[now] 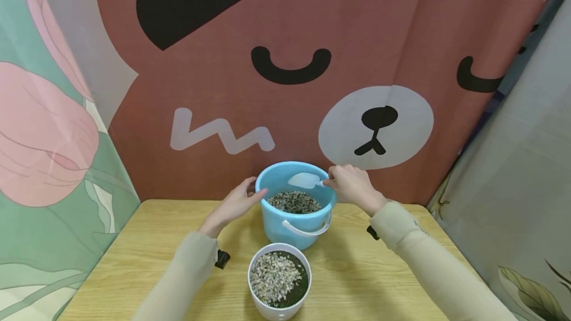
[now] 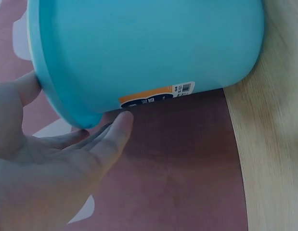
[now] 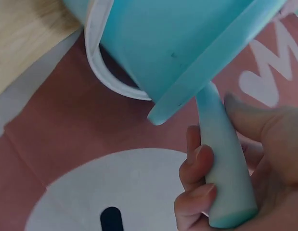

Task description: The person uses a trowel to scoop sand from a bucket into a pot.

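Note:
A light blue bucket (image 1: 285,227) with dark, speckled gravel (image 1: 294,202) inside stands on the table. My left hand (image 1: 234,206) holds its left rim, thumb at the edge and fingers stretched along the outer wall (image 2: 149,53). On the opposite side, my right hand (image 1: 352,186) grips a small trowel; its pale blue handle (image 3: 226,163) slants past the rim. The trowel's whitish blade (image 1: 305,181) is inside the bucket, above the gravel. Nearer to me is a white pot (image 1: 279,313) of dark soil (image 1: 298,289), partly covered with pale pebbles (image 1: 273,277).
The bucket's white carrying handle (image 1: 305,232) hangs down at its front. A printed cloth (image 1: 214,78) with a bear face rises right behind the wooden table (image 1: 142,261). More cloth hangs at both sides.

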{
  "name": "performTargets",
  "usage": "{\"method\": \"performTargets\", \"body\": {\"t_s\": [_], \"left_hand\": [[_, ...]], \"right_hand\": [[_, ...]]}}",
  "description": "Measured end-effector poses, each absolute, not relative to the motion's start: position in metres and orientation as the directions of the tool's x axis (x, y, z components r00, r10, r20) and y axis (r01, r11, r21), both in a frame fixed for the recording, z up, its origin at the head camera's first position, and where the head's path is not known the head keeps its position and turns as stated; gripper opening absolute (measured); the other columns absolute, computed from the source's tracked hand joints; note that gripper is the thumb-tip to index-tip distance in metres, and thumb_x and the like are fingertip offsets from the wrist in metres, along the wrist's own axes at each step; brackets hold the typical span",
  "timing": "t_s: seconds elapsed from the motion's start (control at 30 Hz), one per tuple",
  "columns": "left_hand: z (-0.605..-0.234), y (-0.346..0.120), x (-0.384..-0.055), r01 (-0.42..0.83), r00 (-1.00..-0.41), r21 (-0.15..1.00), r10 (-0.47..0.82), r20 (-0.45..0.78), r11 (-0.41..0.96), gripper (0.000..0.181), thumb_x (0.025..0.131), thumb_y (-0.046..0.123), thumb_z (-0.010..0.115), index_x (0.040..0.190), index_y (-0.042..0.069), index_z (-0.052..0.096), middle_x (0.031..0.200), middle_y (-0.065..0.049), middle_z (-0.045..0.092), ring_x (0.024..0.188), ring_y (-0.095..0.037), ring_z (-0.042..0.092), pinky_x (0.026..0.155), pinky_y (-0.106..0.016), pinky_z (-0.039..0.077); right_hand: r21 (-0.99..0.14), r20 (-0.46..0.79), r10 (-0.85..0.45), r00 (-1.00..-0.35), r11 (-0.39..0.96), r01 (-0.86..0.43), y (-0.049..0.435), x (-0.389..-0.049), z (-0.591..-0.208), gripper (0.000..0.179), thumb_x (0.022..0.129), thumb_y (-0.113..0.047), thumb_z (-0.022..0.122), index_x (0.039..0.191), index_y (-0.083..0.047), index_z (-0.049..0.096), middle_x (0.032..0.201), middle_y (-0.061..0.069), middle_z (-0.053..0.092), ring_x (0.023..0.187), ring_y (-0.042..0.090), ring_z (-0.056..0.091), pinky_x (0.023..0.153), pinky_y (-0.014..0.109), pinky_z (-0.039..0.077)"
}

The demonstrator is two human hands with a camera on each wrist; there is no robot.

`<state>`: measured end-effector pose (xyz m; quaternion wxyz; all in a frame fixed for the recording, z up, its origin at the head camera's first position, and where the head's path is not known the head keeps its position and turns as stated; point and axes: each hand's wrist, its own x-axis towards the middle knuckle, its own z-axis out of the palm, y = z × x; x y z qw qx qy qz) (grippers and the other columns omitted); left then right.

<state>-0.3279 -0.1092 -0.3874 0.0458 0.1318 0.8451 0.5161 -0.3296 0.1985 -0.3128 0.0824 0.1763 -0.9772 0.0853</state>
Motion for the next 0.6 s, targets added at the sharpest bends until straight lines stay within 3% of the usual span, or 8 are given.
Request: {"method": "performTargets", "body": {"t_s": [0.23, 0.37, 0.43, 0.6], "left_hand": [[-0.386, -0.095, -0.339, 0.195, -0.971, 0.865, 0.213, 0.105, 0.463, 0.068, 0.096, 0.042, 0.06, 0.148, 0.004, 0.036, 0.138, -0.014, 0.052, 0.122, -0.029, 0.052, 0.096, -0.048, 0.047], [-0.388, -0.091, -0.344, 0.188, -0.98, 0.861, 0.151, 0.131, 0.472, 0.06, 0.097, 0.035, 0.059, 0.144, 0.002, 0.042, 0.127, -0.014, 0.058, 0.108, -0.026, 0.06, 0.086, -0.043, 0.053], [-0.389, -0.09, -0.347, 0.177, -0.983, 0.867, 0.118, 0.138, 0.465, 0.054, 0.098, 0.031, 0.059, 0.141, 0.001, 0.045, 0.12, -0.013, 0.061, 0.099, -0.024, 0.063, 0.079, -0.039, 0.055], [-0.393, -0.086, -0.354, 0.143, -0.99, 0.886, 0.049, 0.135, 0.44, 0.043, 0.099, 0.026, 0.058, 0.135, 0.002, 0.052, 0.11, -0.011, 0.064, 0.086, -0.019, 0.064, 0.07, -0.033, 0.055]], "right_hand": [[-0.069, 0.045, -0.352, -0.935, 0.933, -0.354, 0.188, -0.337, -0.307, 0.027, 0.087, -0.027, 0.076, 0.073, -0.011, 0.06, 0.062, 0.002, 0.05, 0.053, 0.018, 0.045, 0.045, 0.029, 0.034], [-0.037, -0.038, -0.398, -0.917, 0.917, -0.397, 0.183, -0.339, -0.307, 0.027, 0.086, -0.022, 0.077, 0.072, -0.011, 0.056, 0.06, 0.0, 0.043, 0.054, 0.014, 0.04, 0.047, 0.028, 0.032], [-0.033, -0.057, -0.426, -0.903, 0.905, -0.424, 0.181, -0.34, -0.307, 0.029, 0.087, -0.014, 0.073, 0.069, -0.011, 0.05, 0.06, -0.001, 0.034, 0.053, 0.014, 0.032, 0.048, 0.028, 0.029], [0.008, -0.057, -0.444, -0.894, 0.895, -0.445, 0.178, -0.345, -0.312, 0.03, 0.088, 0.002, 0.061, 0.067, -0.013, 0.044, 0.062, -0.001, 0.027, 0.056, 0.015, 0.026, 0.05, 0.03, 0.026]]}}
